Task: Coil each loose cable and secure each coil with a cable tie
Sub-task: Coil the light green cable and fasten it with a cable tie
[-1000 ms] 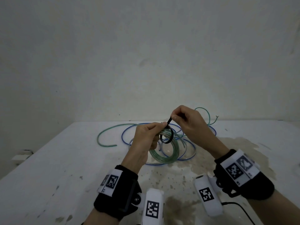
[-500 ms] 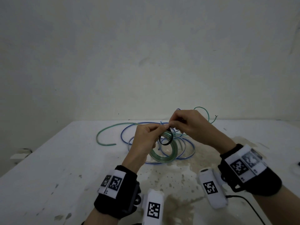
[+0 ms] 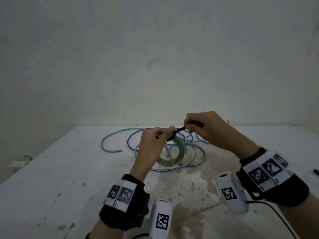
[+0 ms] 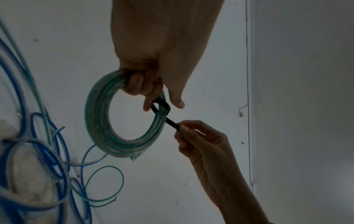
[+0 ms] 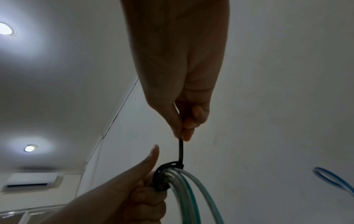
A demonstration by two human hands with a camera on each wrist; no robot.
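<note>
My left hand (image 3: 155, 142) grips a coil of green cable (image 3: 174, 156) and holds it above the white table (image 3: 51, 169); its fingers curl round the strands in the left wrist view, coil (image 4: 99, 115). A black cable tie (image 4: 161, 108) is looped snugly around the coil's strands beside those fingers. My right hand (image 3: 203, 128) pinches the tie's free tail (image 5: 181, 150) between thumb and fingers, and the tail is stretched straight away from the loop (image 5: 162, 174). The left thumb (image 5: 151, 156) sticks up beside the loop.
Loose blue cable (image 3: 195, 157) and another green cable (image 3: 110, 144) lie tangled on the table behind the hands. A small dark object (image 3: 316, 171) sits at the right edge. A plain wall rises right behind the table's far edge.
The tie's loop has shrunk from a wide open ring to a tight band on the coil. My right hand has moved right and up with the tail.
</note>
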